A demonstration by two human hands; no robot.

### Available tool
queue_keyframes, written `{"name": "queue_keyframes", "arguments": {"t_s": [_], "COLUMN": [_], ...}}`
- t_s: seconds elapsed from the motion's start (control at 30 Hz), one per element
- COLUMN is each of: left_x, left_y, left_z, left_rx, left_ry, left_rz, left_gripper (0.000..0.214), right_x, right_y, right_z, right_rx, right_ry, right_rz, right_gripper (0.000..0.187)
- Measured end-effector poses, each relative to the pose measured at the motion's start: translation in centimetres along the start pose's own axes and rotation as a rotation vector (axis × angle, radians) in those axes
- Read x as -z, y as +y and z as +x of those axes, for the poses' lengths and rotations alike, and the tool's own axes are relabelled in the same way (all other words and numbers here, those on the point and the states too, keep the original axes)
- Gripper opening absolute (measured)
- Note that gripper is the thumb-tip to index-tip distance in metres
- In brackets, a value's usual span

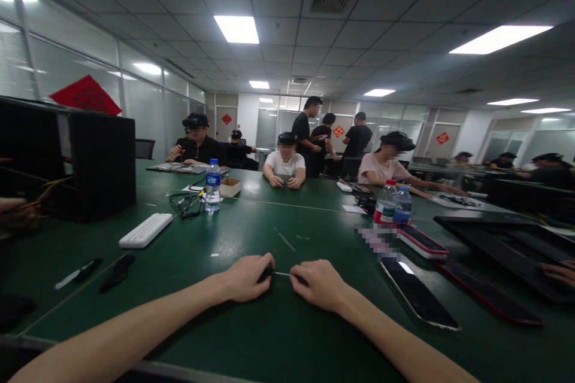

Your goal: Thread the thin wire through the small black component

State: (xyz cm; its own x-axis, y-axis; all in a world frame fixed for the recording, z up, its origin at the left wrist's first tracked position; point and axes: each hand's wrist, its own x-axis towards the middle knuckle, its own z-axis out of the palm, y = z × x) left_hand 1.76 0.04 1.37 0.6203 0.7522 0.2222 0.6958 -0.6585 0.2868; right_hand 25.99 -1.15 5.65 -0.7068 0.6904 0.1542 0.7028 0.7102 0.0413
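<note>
My left hand is closed around the dark end of a slim tool, low over the green table. Between the two hands shows the tool's thin pale shaft. My right hand pinches its other end, where a dark piece appears under the fingers. The fingers cover most of the tool, so its exact kind cannot be made out. Both forearms reach in from the bottom corners, and the hands are a short gap apart.
Left lie a long white case, a dark-handled knife and a black object. Right are a dark phone and a black tray-like frame. Bottles stand farther back. A person sits opposite; others are around.
</note>
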Motion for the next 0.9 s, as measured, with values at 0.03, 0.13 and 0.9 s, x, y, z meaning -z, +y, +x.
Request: {"name": "queue_keyframes", "arguments": {"t_s": [0.03,0.13,0.9], "left_x": [0.00,-0.05,-0.36], "left_y": [0.00,-0.06,-0.41], "left_z": [0.01,0.00,-0.01], "left_rx": [-0.002,-0.013,-0.015], "left_ry": [0.002,0.010,0.016], "left_rz": [0.000,-0.005,-0.007], "left_gripper": [0.022,0.022,0.025], "right_x": [0.06,0.14,-0.13], "right_y": [-0.03,-0.06,0.11], "right_z": [-0.02,-0.06,-0.04], "right_rx": [-0.001,0.001,0.011], "right_ry": [0.001,-0.006,0.014], "right_rz": [0.001,-0.002,0.003], "right_gripper": [0.034,0.034,0.034]}}
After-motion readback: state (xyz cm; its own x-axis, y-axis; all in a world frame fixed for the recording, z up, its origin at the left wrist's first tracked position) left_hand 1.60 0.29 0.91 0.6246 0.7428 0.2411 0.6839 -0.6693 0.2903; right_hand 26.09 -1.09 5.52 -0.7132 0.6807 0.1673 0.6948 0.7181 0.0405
